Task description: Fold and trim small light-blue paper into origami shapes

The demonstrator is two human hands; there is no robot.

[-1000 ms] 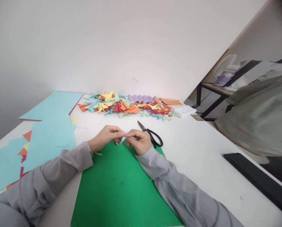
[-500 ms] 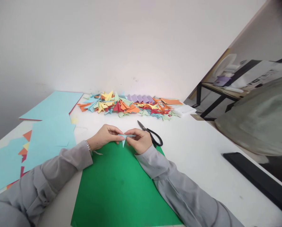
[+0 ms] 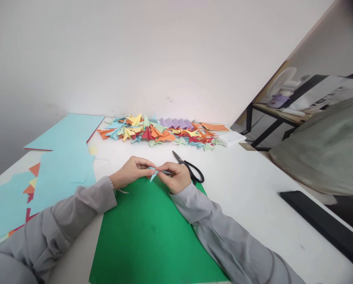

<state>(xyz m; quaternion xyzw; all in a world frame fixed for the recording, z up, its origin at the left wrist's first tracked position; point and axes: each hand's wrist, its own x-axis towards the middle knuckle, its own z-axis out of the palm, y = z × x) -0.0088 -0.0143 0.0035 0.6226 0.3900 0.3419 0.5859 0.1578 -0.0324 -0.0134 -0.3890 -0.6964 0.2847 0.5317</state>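
Note:
Between my two hands is a small light-blue folded paper, one pointed flap hanging down. My left hand pinches its left side between thumb and fingers, a bracelet at the wrist. From the right, my right hand pinches the other side; a thin blue tip shows by its fingers. Both hands are over the far edge of a green sheet. Black-handled scissors lie just beyond my right hand, blades pointing away.
Along the wall runs a pile of colourful folded paper shapes, with a white object at its right end. Light-blue sheets cover the left side of the table. A long black bar lies near the right edge.
The hanging flap of the blue paper has tilted to the left, and my right fingers have shifted slightly on it. My left hand has barely moved.

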